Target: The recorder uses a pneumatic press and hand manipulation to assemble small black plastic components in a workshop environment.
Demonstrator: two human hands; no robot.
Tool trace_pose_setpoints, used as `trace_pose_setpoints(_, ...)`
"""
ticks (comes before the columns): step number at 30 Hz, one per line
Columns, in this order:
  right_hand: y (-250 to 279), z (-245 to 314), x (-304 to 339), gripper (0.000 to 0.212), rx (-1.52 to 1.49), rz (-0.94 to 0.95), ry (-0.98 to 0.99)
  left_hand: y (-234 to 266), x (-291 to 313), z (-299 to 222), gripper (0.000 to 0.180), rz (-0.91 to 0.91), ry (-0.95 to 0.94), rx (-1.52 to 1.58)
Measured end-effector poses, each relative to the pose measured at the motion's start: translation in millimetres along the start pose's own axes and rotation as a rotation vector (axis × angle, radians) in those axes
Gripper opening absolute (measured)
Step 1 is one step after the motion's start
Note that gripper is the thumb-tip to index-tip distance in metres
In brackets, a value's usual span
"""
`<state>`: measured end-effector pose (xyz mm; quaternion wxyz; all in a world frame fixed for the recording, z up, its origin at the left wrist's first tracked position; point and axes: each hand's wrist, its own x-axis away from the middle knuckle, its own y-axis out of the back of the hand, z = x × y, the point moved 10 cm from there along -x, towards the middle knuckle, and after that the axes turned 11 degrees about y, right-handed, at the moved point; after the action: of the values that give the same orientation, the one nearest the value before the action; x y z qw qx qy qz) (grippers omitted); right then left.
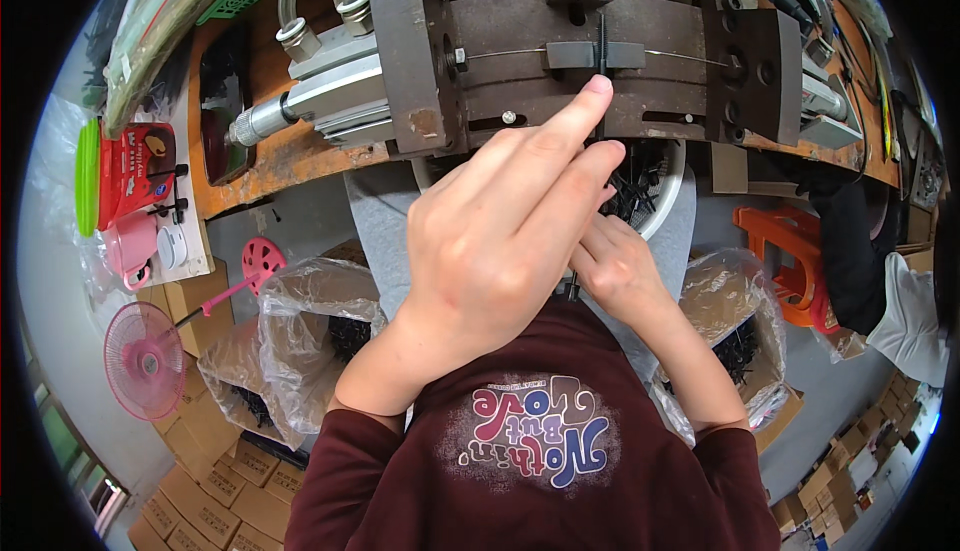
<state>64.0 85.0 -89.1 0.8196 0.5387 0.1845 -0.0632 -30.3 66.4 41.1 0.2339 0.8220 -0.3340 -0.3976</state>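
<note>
My left hand (490, 236) reaches up over the bench edge with its fingers stretched out. Its forefinger tip touches the near end of a thin black rod-like part (602, 43), which lies across a small grey block (571, 55) in the middle of the metal fixture (510, 101). The thumb is hidden beneath the hand. Lower and to the right, my right hand (618, 269) is closed, with its fingertips partly behind the left hand. A short black end (573, 287) of a slim part shows below its fingers. Beside it, a white bucket (672, 191) holds many black parts.
Silver air cylinders (345, 91) flank the fixture, with clear hoses at the left. Plastic-lined boxes (318, 286) of black parts stand on both sides of my legs. A pink fan (145, 361) is at left, an orange stool (785, 251) at right, cartons (215, 496) below.
</note>
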Motion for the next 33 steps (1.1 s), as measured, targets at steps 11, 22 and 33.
trace_pose_setpoints(11,48.4,-6.7,-1.7,0.036,-0.038,-0.270,-0.073,-9.2,-8.3,-16.0,0.018,-0.040,-0.095,-0.260)
trace_pose_setpoints(22,88.9,-56.4,53.3,0.009,-0.916,-0.745,-0.862,-9.3,-14.9,-10.4,0.015,0.048,-0.002,-0.262)
trace_pose_setpoints(33,84.2,-54.9,41.7,0.007,-1.251,-0.840,-0.809,-30.0,21.0,1.3,0.022,0.528,0.394,0.399)
